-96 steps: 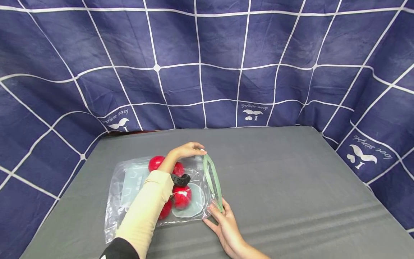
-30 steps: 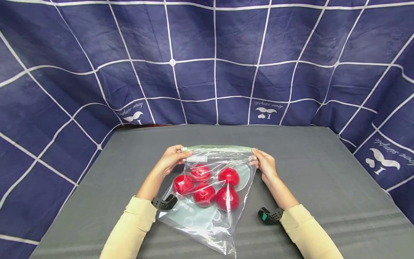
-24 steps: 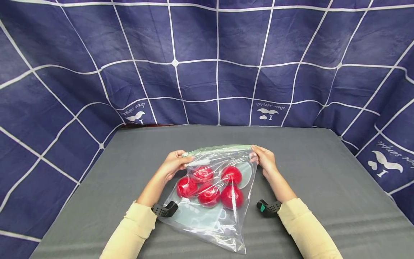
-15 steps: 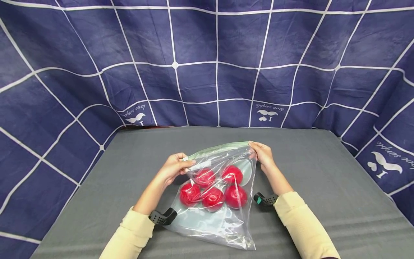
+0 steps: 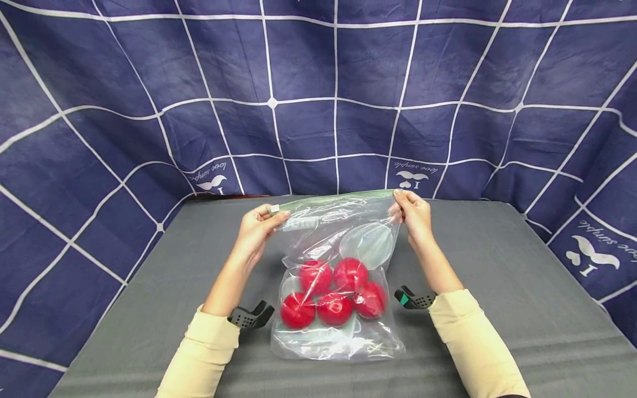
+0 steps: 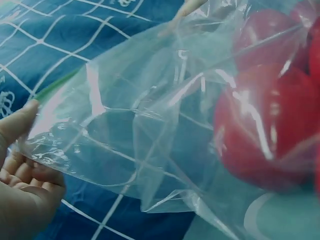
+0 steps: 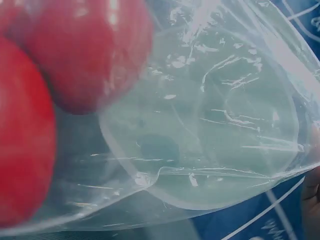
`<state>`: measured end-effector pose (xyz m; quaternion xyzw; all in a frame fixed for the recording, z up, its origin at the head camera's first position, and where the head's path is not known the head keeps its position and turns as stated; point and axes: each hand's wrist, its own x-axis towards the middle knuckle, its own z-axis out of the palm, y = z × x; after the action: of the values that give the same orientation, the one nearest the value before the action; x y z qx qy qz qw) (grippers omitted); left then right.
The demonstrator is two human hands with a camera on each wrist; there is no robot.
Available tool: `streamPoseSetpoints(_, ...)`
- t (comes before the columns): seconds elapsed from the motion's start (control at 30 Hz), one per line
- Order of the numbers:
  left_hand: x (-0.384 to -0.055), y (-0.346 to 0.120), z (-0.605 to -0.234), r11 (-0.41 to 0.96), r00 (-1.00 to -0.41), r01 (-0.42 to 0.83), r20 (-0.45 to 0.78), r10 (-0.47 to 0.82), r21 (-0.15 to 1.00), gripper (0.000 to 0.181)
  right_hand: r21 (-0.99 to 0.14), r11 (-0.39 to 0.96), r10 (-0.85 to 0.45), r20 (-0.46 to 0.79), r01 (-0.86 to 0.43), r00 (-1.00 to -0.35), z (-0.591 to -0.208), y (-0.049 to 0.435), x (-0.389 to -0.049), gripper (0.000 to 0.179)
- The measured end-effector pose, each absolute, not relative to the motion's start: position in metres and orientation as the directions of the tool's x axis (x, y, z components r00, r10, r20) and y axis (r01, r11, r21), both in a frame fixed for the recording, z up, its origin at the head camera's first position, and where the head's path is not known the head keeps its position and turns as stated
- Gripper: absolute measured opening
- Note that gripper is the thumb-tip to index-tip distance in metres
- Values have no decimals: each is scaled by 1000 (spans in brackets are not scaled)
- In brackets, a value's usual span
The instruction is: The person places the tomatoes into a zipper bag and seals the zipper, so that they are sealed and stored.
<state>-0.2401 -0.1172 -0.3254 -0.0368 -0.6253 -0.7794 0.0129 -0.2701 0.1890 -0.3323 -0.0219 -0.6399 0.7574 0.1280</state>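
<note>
A clear plastic zip bag (image 5: 323,237) is stretched between my two hands, its green zip edge (image 5: 348,195) on top. My left hand (image 5: 255,231) pinches the top left corner, close by the white slider (image 5: 275,208). At the opposite corner my right hand (image 5: 417,216) grips the zip edge between thumb and fingers. Inside, several glossy round red things, like apples or tomatoes (image 5: 335,308), are gathered in the lower half. Pale green printed patches show on the bag, one of them rounded (image 5: 367,246). In the left wrist view, the left fingers (image 6: 42,192) curl under the corner.
Grey cloth covers the table (image 5: 199,265), and the bag's bottom lies toward its front. Behind and at both sides hangs a blue curtain with white grid lines (image 5: 308,130). Each wrist wears a black strap mount, the left one (image 5: 251,316) beside the bag.
From lying sideways, the bag has been turned with its zip edge away from me. Both hands have since raised that edge, and the red things have slid toward the bottom.
</note>
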Motion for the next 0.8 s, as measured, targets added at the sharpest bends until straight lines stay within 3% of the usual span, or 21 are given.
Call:
streamPoseSetpoints(0.23, -239, -112, -315, -372, -966, 257, 229, -119, 892, 26, -893, -178, 248, 365, -413, -897, -311, 195, -263, 20)
streamPoseSetpoints(0.43, -241, -117, -317, -244, -945, 313, 275, -176, 918, 27, -889, -201, 174, 380, -411, -908, -311, 198, -257, 15)
streamPoseSetpoints(0.5, -242, -118, -322, -211, -940, 328, 295, -174, 921, 20, -894, -209, 148, 372, -396, -916, -320, 200, -256, 14)
streamPoseSetpoints(0.6, -246, -117, -335, -241, -922, 384, 358, -145, 891, 7, -904, -211, 130, 350, -371, -928, -334, 203, -255, 13)
streamPoseSetpoints(0.8, -312, -129, -408, -336, -870, 478, 491, -53, 811, 18, -924, -86, 209, 348, -372, -914, -338, 203, -255, 14)
